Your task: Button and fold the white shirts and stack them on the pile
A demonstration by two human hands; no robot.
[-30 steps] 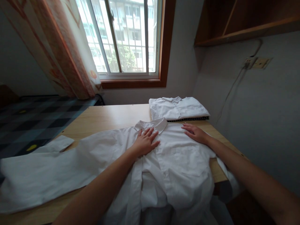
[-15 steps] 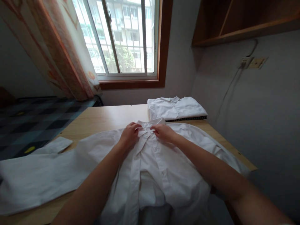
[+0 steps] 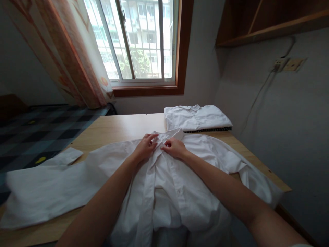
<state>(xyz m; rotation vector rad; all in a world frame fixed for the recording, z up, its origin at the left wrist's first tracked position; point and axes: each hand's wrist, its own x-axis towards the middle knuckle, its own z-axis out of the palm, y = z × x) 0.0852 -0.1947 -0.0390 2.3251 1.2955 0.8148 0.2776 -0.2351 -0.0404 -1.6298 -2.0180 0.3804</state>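
While I look down from the head camera, my left hand (image 3: 145,148) and right hand (image 3: 174,148) meet just below the collar of a white shirt (image 3: 180,171), fingertips pinched together on its front placket. It lies spread face up on the wooden table (image 3: 115,128), one sleeve stretched left, hem over the near edge. A folded white shirt (image 3: 196,117) rests just beyond.

One head-worn camera looks forward and down, close over the table (image 3: 118,128), facing the window (image 3: 138,41).

Dim room, bright window (image 3: 138,41) backlight, edges warped
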